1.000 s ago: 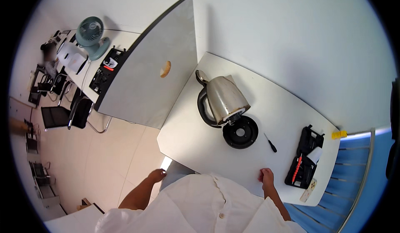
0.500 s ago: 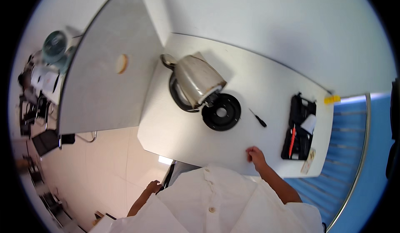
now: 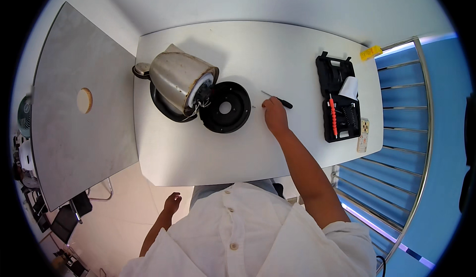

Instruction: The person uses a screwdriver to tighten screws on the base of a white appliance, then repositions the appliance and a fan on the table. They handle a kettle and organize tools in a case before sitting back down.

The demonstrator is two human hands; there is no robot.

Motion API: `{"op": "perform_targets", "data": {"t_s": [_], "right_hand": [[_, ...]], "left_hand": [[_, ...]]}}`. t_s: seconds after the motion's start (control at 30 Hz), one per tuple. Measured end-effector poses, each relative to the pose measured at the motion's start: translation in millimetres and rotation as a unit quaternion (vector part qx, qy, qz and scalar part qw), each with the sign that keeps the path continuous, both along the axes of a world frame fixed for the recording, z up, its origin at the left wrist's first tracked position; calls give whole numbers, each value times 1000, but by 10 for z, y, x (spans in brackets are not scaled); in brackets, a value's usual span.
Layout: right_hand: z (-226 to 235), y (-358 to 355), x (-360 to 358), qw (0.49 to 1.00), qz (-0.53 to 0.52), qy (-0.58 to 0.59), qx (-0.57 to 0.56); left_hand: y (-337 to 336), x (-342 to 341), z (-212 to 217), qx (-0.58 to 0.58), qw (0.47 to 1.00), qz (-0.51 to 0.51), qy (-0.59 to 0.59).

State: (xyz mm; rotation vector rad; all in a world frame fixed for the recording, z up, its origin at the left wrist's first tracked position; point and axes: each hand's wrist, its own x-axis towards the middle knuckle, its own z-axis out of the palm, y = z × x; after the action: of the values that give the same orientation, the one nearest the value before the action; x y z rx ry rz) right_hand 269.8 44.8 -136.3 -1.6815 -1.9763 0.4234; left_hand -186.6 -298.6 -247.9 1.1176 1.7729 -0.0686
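Observation:
My right hand (image 3: 275, 114) reaches over the white table, its fingers curled closed over the neck of a black-handled screwdriver (image 3: 284, 102). The screwdriver still lies on the tabletop, and the fingertips hide part of its shaft. A tiny screw-like piece (image 3: 254, 106) lies left of the fingers. Farther left, a steel electric kettle (image 3: 171, 76) lies tipped on its side, with wires showing at its opened bottom. Its round black base cover (image 3: 237, 111) rests beside the wires. My left hand (image 3: 172, 202) hangs in front of the table edge, empty, its fingers loosely apart.
An open black tool case (image 3: 327, 121) with a red flexible shaft (image 3: 332, 116) and a white piece (image 3: 349, 87) sits at right. A pale remote control (image 3: 363, 136) lies beside it. A grey partition (image 3: 74, 138) borders the left, metal railing (image 3: 424, 103) the right.
My right hand has moved forward from the table's front edge to the screwdriver. The whole view has shifted and turned; my left hand stays low, away from the table.

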Motion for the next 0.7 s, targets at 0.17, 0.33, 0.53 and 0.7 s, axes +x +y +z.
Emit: {"op": "perform_targets", "data": {"t_s": [0.17, 0.33, 0.53, 0.7], "right_hand": [[68, -15, -152, 999, 28, -40, 14], [151, -151, -65, 999, -11, -16, 49], [173, -1602, 133, 929, 221, -112, -274], [-653, -3025, 806, 909, 79, 42, -408]], "left_hand": [[-76, -68, -69, -20, 1000, -5, -3], [-33, -32, -90, -39, 999, -27, 8], [-365, 50, -393, -64, 993, -96, 36], [-408, 424, -957, -120, 979, -142, 87]]}}
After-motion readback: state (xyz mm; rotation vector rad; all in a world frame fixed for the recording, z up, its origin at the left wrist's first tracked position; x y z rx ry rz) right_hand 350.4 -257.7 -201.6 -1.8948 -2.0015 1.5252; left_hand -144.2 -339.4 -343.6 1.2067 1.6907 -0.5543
